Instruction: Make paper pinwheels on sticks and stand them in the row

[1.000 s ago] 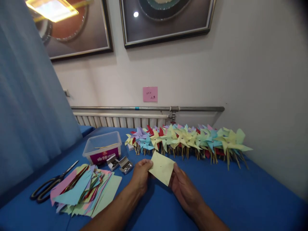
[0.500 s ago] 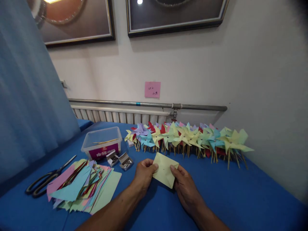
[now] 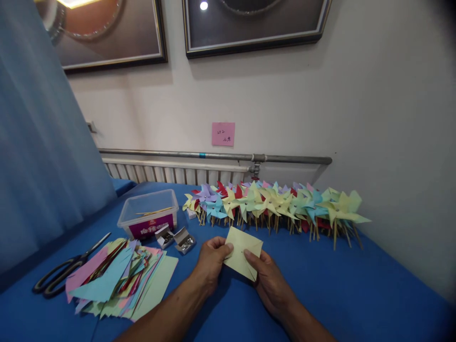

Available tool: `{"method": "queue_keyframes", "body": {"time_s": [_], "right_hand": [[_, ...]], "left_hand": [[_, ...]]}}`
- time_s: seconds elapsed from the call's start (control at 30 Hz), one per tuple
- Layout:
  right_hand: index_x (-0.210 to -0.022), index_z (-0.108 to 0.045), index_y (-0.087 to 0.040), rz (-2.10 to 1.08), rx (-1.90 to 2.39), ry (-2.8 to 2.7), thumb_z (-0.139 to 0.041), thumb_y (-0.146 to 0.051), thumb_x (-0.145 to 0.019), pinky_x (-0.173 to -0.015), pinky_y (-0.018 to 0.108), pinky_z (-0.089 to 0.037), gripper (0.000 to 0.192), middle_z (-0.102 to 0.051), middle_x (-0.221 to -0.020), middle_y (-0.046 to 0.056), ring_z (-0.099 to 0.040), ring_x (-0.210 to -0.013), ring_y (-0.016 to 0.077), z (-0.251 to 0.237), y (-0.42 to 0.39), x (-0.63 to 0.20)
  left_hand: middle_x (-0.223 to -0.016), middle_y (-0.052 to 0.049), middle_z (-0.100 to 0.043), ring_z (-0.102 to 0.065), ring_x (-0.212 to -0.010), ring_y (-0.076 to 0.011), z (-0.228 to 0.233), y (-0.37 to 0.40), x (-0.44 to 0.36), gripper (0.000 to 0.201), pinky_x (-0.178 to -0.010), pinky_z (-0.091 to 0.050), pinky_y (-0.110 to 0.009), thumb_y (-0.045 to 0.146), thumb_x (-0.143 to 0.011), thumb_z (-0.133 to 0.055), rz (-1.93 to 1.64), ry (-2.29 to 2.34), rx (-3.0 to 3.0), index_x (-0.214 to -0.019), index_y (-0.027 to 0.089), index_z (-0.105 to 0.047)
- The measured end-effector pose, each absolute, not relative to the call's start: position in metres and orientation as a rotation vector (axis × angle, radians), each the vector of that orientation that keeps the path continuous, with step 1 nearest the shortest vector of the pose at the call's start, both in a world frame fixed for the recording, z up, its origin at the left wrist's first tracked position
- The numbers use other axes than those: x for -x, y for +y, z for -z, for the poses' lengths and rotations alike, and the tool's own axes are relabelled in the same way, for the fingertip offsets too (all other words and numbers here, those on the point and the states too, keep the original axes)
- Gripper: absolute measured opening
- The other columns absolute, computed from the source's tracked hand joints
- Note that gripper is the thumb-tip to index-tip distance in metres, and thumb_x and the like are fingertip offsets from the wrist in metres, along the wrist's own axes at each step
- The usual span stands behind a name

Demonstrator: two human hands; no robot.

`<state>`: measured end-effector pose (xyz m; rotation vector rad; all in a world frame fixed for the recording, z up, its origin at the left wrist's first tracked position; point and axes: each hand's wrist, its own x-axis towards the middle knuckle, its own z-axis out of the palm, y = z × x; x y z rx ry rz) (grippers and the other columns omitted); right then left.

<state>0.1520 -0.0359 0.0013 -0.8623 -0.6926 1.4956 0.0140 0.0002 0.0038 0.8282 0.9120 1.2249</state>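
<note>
A pale yellow square of paper is held up above the blue table between both hands. It has a small dark mark near its middle and slits running in from its corners. My left hand pinches its left edge, thumb on top. At the right side my right hand grips it, with the thumb lying on the face close to the middle mark and the other fingers behind, partly hidden.
Many colourful paper pinwheels on sticks stand along the back. To the left are a clear plastic tub with sticks, two small open boxes of metal pins, a pile of coloured paper and black-handled scissors.
My right thumb has slid inward over the paper, from near its right corner to beside the middle mark. My left hand keeps its hold. The view has shifted slightly.
</note>
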Motion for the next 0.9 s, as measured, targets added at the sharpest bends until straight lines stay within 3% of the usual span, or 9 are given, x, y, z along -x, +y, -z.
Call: {"method": "queue_keyframes", "body": {"time_s": [0.43, 0.63, 0.77, 0.9], "right_hand": [[-0.102, -0.077, -0.016, -1.432, 0.972, -0.767, -0.093, -0.048, -0.061, -0.084, 0.046, -0.058, 0.054, -0.082, -0.093, 0.011, -0.076, -0.091, 0.0330, 0.012, -0.030, -0.153], [-0.098, -0.078, -0.015, -1.418, 0.995, -0.767, -0.091, -0.049, -0.062, -0.074, 0.041, -0.058, 0.052, -0.082, -0.085, 0.010, -0.075, -0.081, 0.0307, 0.019, -0.028, -0.155], [-0.096, -0.077, -0.015, -1.410, 1.005, -0.773, -0.090, -0.050, -0.065, -0.071, 0.037, -0.057, 0.048, -0.081, -0.082, 0.009, -0.075, -0.078, 0.0287, 0.010, -0.031, -0.153], [-0.092, -0.076, -0.015, -1.400, 1.000, -0.761, -0.088, -0.053, -0.067, -0.069, 0.035, -0.057, 0.047, -0.080, -0.082, 0.009, -0.075, -0.079, 0.0285, 0.006, -0.032, -0.151]], "left_hand": [[-0.060, 0.003, -0.060, -0.048, -0.053, -0.0091, -0.007, 0.003, -0.012, 0.035, -0.054, -0.039, -0.023, 0.040, -0.057, -0.085, -1.320, 1.019, -1.057, -0.069, 0.015, -0.064], [-0.070, 0.001, -0.060, -0.052, -0.062, -0.0114, -0.003, -0.002, -0.009, 0.004, -0.060, -0.041, -0.023, 0.020, -0.076, -0.064, -1.415, 1.107, -1.526, -0.075, 0.017, -0.067], [-0.081, -0.003, -0.066, -0.060, -0.076, -0.0143, -0.003, -0.005, -0.007, 0.022, -0.070, -0.045, -0.025, 0.003, -0.079, -0.053, -1.488, 1.015, -1.960, -0.077, 0.018, -0.068], [-0.086, -0.005, -0.069, -0.064, -0.083, -0.0162, 0.000, -0.006, -0.006, 0.028, -0.076, -0.048, -0.027, 0.000, -0.081, -0.050, -1.440, 0.958, -2.122, -0.083, 0.019, -0.070]]}}
